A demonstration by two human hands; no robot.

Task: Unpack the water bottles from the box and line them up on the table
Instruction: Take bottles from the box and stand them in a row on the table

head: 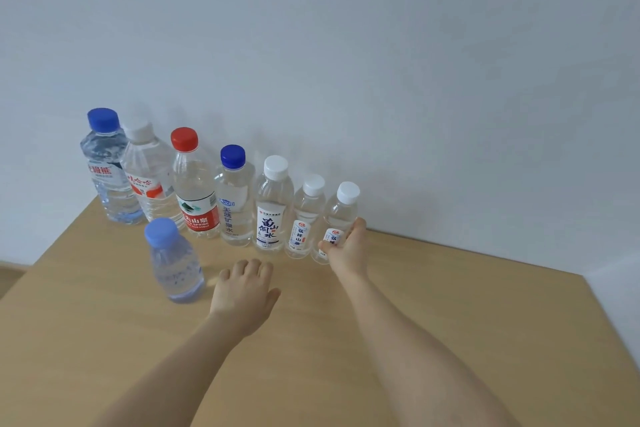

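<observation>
Several water bottles stand in a row along the wall on the wooden table [450, 322], from a tall blue-capped bottle [107, 170] at the left to small white-capped ones at the right. My right hand [348, 244] grips the rightmost small white-capped bottle [341, 208] at its label, and that bottle stands on the table. A small light-blue-capped bottle [173, 260] stands alone in front of the row. Just right of it my left hand [244, 291] hovers palm down, fingers curled, holding nothing. The box is out of view.
A plain white wall [381, 62] rises right behind the bottle row. The table's right edge [609, 315] runs diagonally at the right, its left edge at the far left, with floor [10, 274] beyond.
</observation>
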